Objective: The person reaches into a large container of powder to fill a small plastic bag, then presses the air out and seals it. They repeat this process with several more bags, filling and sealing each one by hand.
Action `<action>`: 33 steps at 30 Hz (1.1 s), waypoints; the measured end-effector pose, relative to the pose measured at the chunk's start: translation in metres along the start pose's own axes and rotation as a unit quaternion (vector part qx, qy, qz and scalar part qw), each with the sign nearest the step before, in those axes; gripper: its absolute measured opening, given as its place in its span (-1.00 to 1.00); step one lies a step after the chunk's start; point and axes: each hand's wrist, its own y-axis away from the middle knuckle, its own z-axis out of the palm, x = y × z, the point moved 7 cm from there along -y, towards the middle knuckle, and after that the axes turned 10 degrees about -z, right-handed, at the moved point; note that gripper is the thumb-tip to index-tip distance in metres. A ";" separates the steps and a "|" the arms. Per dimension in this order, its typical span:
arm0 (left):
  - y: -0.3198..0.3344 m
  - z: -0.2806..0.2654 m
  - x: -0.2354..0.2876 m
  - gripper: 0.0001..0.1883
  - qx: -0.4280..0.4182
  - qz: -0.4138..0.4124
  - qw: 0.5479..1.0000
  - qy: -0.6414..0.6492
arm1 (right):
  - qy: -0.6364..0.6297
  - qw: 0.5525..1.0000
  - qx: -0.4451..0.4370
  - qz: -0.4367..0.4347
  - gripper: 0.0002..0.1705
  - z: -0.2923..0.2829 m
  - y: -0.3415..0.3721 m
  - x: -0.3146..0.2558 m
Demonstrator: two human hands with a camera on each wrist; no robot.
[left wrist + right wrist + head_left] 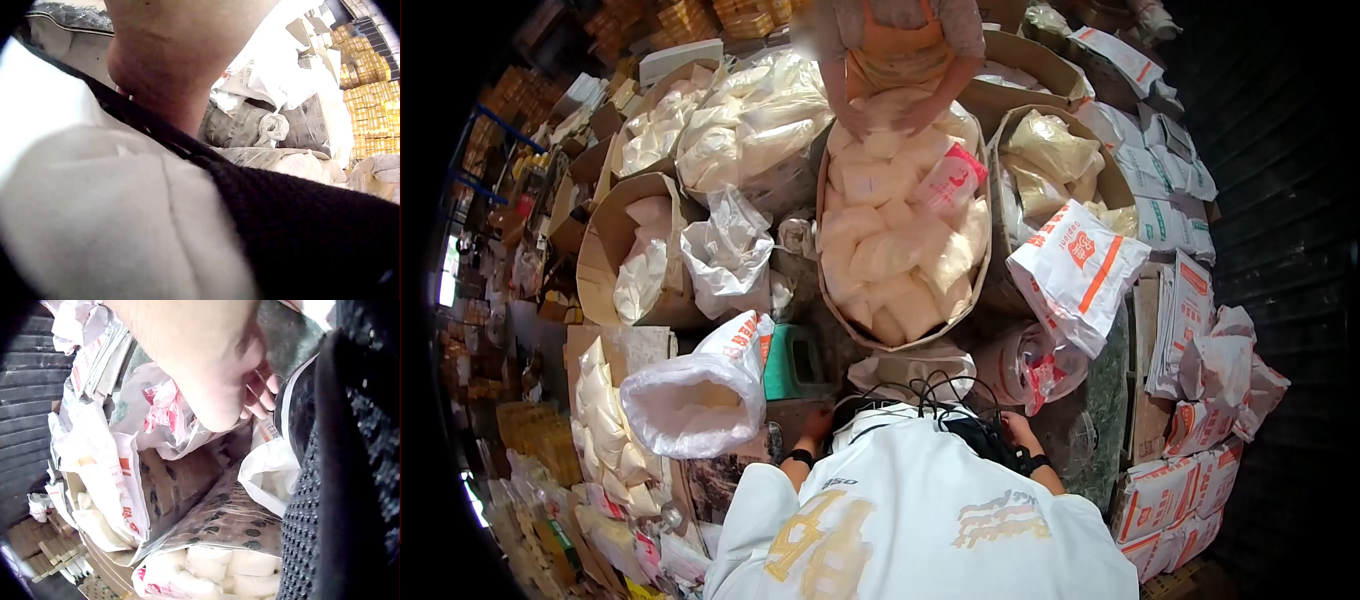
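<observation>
- Black waist gear (978,436), in the head view, sits near centre between the left hand (818,424) and right hand (1022,431); pale bags (885,255) are heaped beyond.
- Left wrist view: the left fingers are hidden, so I cannot tell their state; yellow boxes (370,103) stand far off.
- Right wrist view: the right fingers bend, slightly spread, beside the gear; whether they pinch it, I cannot tell.

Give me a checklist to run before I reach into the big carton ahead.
1. Carton free of other hands: not ok; the other person's hands are on the pale bags.
2. Left hand empty: cannot tell; its fingers are hidden.
3. Right hand at the carton: not ok; it is beside the black waist gear.
4. Printed white sack at front left open: ok; its mouth gapes.
</observation>
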 end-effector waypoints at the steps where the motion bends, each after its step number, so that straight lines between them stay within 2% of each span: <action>1: -0.005 0.002 -0.005 -0.67 -0.004 -0.001 1.000 0.004 | 0.002 1.000 0.000 0.000 -0.69 0.000 -0.001 0.000; 14: -0.021 0.005 -0.022 -0.64 -0.005 0.007 1.000 -0.016 | 0.019 1.000 -0.014 -0.008 -0.73 -0.002 -0.007 0.004; 20: 0.018 -0.008 0.019 -0.62 0.030 0.007 0.998 -0.054 | 0.019 1.000 -0.016 -0.013 -0.73 -0.002 -0.007 0.004; 22: 0.017 -0.009 0.016 -0.62 0.044 0.009 0.997 -0.069 | 0.008 1.000 -0.024 -0.008 -0.72 -0.005 -0.016 0.012; 25: 0.004 -0.003 0.009 -0.64 -0.005 0.041 0.999 -0.025 | -0.011 0.999 -0.038 -0.003 -0.71 -0.009 -0.031 0.023; 33: 0.012 -0.004 0.009 -0.62 0.009 0.003 0.999 -0.051 | -0.007 0.999 -0.035 0.001 -0.67 -0.007 -0.022 0.020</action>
